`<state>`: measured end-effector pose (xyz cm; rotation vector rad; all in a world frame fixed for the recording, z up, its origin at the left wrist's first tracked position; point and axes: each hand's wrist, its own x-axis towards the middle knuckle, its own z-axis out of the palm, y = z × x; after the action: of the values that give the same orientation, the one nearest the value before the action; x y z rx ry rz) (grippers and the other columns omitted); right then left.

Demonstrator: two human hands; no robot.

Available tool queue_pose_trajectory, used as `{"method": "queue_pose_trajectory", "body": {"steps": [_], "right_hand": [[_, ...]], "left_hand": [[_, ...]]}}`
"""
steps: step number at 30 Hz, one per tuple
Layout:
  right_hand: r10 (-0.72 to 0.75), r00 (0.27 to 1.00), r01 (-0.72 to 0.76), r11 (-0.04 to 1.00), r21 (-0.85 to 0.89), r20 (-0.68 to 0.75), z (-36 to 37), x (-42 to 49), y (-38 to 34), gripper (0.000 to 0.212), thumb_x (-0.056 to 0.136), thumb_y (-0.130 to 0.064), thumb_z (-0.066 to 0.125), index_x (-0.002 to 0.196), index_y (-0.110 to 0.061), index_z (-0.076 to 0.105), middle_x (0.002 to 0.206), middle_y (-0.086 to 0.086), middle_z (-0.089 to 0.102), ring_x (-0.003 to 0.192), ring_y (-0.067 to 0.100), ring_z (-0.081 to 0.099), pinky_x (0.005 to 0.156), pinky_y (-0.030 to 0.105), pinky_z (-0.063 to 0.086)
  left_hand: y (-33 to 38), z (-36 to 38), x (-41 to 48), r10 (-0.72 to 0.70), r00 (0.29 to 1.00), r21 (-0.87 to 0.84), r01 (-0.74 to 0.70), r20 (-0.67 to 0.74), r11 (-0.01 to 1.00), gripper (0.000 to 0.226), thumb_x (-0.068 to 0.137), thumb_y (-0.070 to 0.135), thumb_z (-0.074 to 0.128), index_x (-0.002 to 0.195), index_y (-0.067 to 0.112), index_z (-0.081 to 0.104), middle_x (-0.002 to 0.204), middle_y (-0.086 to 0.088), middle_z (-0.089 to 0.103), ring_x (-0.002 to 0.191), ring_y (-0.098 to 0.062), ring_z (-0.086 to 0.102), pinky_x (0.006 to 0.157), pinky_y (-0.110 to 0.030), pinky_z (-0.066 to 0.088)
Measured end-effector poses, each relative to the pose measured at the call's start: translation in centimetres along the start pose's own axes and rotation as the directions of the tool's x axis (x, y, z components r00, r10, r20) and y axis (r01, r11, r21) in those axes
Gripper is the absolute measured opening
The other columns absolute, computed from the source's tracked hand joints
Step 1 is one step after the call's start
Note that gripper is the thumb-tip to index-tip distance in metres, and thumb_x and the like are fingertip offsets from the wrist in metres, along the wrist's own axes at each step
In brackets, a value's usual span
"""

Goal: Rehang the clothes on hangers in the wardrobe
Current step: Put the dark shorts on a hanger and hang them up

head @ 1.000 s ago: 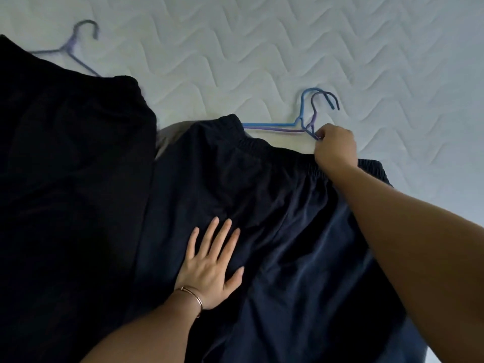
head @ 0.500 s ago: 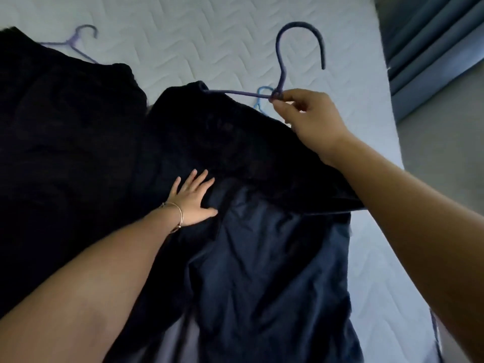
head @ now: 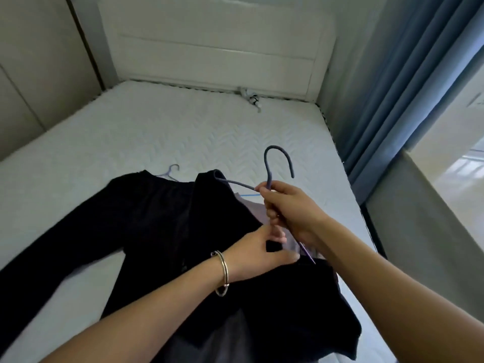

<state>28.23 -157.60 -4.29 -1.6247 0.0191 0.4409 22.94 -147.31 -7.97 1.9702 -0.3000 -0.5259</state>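
Note:
My right hand (head: 293,213) grips a purple hanger (head: 278,163) at the base of its hook and holds it above the bed. One hanger arm runs left into a dark navy garment (head: 282,305), which hangs from it. My left hand (head: 259,251), with a bracelet on the wrist, pinches a fold of that garment just below the right hand. A second black garment (head: 117,221) lies spread on the mattress to the left. Another purple hanger (head: 171,172) peeks out behind it, and a bit of a blue hanger (head: 250,195) shows near my right hand.
The white quilted mattress (head: 183,132) fills the middle, with a white headboard (head: 217,45) at the far end. Beige wardrobe panels (head: 34,61) stand at the left. Blue curtains (head: 400,87) and a window sill (head: 450,158) lie to the right.
My right hand has raised the hanger with the navy garment off the bed. My left hand has left the flat cloth and now pinches the fabric near the hanger. The view has tilted up.

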Motion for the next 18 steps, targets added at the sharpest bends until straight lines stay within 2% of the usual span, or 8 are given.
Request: {"method": "queue_pose_trajectory", "body": {"steps": [4,6,9,11,13,15,17,18], "right_hand": [[-0.11,0.99,0.11,0.994,0.006,0.087,2.3,-4.8,-6.2,0.017,0.095,-0.01,0.046,0.083,-0.012,0.057,0.065,0.001,0.045,0.053,0.009,0.042,0.044,0.013,0.041],[-0.195,0.972,0.201,0.979,-0.034,0.127,3.4,-7.0,-9.0,0.015,0.096,-0.01,0.044,0.088,-0.008,0.057,0.068,0.003,0.049,0.057,0.011,0.049,0.048,0.012,0.045],[-0.281,0.938,0.29,0.957,-0.02,0.202,5.5,-10.4,-12.4,0.016,0.098,-0.009,0.039,0.097,-0.006,0.054,0.073,0.005,0.056,0.067,0.014,0.058,0.067,0.019,0.049],[-0.322,0.913,0.337,0.941,-0.021,0.25,7.2,-11.8,-13.8,0.019,0.098,-0.007,0.036,0.101,-0.005,0.055,0.076,0.006,0.059,0.074,0.016,0.059,0.078,0.024,0.048],[-0.384,0.885,0.428,0.894,-0.132,0.264,9.5,-12.9,-14.7,0.025,0.098,-0.008,0.038,0.112,-0.001,0.057,0.079,0.004,0.062,0.082,0.017,0.059,0.088,0.031,0.048],[-0.451,0.834,0.535,0.803,-0.263,0.317,12.1,-14.0,-15.3,0.028,0.096,-0.012,0.042,0.116,-0.003,0.06,0.086,0.004,0.067,0.09,0.017,0.059,0.093,0.033,0.047],[-0.484,0.779,0.614,0.721,-0.323,0.4,15.0,-15.3,-15.5,0.028,0.095,-0.016,0.046,0.116,-0.005,0.062,0.096,0.008,0.071,0.093,0.014,0.06,0.093,0.032,0.046],[-0.489,0.749,0.647,0.684,-0.336,0.447,16.4,-15.9,-15.6,0.028,0.094,-0.017,0.049,0.116,-0.006,0.063,0.097,0.008,0.071,0.091,0.012,0.061,0.09,0.03,0.046]], "left_hand": [[5.4,-0.7,-6.7,0.116,0.993,0.301,-0.101,-0.032,0.948,0.028,0.082,0.035,0.062,0.093,0.009,0.064,0.119,-0.002,0.059,0.109,-0.008,0.053,0.097,-0.019,0.041],[7.7,-1.8,-10.1,0.123,0.983,0.29,-0.08,-0.134,0.954,0.018,0.084,0.03,0.059,0.078,0.013,0.064,0.118,0.001,0.061,0.102,-0.003,0.054,0.089,-0.011,0.038],[11.5,-3.5,-15.3,0.069,0.956,0.191,-0.013,-0.287,0.981,0.032,0.082,0.046,0.055,0.061,0.021,0.06,0.101,-0.002,0.066,0.091,-0.014,0.06,0.086,-0.025,0.044],[13.2,-4.4,-18.2,0.047,0.926,0.307,0.076,-0.374,0.949,0.053,0.078,0.061,0.05,0.066,0.011,0.062,0.083,-0.006,0.063,0.076,-0.02,0.058,0.073,-0.031,0.045],[13.7,-4.9,-20.8,-0.002,0.884,0.373,0.199,-0.467,0.906,0.058,0.075,0.065,0.05,0.075,0.008,0.063,0.067,0.002,0.056,0.062,-0.013,0.05,0.061,-0.026,0.038],[13.5,-5.5,-23.4,-0.06,0.857,0.311,0.25,-0.513,0.917,0.041,0.076,0.059,0.055,0.076,0.018,0.062,0.069,0.009,0.062,0.068,-0.01,0.055,0.067,-0.026,0.044],[12.8,-5.9,-26.3,-0.08,0.813,0.237,0.26,-0.576,0.936,0.021,0.079,0.04,0.056,0.083,0.021,0.063,0.085,0.006,0.071,0.078,-0.01,0.06,0.079,-0.027,0.047],[12.3,-6.3,-27.8,-0.086,0.779,0.21,0.271,-0.621,0.939,0.016,0.082,0.03,0.055,0.087,0.018,0.064,0.087,0.005,0.071,0.074,-0.008,0.058,0.075,-0.023,0.046]]}}
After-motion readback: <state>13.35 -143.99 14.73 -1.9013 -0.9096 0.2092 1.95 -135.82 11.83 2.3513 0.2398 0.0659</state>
